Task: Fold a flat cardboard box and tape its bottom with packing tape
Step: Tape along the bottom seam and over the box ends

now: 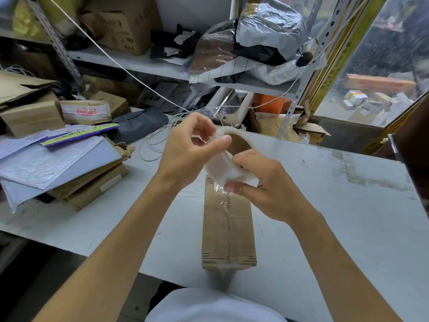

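Observation:
A folded brown cardboard box [228, 233] stands on the grey table [348, 217], its long top face toward me with a strip of clear tape running along its middle seam and over the near edge. Above the box's far end I hold a roll of clear packing tape [228, 162] with a brown core. My left hand [188, 147] grips the roll's upper left side, thumb across its rim. My right hand [262, 182] holds the roll's lower right side, thumb and fingers pinching the tape where it leaves the roll toward the box.
A stack of flat cardboard and silver padded mailers [58, 163] lies at the table's left. Small taped boxes [86, 111] and white cord [157, 140] sit behind it. Metal shelving [144, 61] with boxes and plastic bags stands at the back. A window [383, 66] is at right.

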`<act>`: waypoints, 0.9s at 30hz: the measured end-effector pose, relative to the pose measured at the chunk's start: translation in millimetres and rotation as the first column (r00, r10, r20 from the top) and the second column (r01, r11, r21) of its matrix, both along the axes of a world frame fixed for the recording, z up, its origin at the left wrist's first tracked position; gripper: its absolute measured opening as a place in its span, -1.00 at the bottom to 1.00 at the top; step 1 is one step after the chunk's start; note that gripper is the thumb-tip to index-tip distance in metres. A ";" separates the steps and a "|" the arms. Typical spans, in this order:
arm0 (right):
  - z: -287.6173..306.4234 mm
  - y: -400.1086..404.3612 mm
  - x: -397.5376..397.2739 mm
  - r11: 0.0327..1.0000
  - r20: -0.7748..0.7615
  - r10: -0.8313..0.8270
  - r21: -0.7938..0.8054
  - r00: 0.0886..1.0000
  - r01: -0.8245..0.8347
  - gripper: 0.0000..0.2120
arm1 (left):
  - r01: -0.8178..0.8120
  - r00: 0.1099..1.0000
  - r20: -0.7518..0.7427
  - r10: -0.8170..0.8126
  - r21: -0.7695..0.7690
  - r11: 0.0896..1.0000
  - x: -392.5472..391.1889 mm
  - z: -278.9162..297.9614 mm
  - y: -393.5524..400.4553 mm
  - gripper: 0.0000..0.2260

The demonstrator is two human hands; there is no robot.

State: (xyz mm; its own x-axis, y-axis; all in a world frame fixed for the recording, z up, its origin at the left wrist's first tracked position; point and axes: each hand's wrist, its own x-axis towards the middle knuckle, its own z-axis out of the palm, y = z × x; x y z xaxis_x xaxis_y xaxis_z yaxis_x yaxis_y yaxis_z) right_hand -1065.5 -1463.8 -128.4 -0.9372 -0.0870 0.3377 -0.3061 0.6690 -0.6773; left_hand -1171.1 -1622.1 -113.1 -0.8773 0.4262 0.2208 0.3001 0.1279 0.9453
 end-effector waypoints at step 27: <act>-15.7 -9.6 -6.9 0.999 -0.086 0.000 0.038 0.996 0.003 -0.76 | -0.164 0.967 0.219 0.131 0.140 0.976 8.5 -26.4 0.9 -0.83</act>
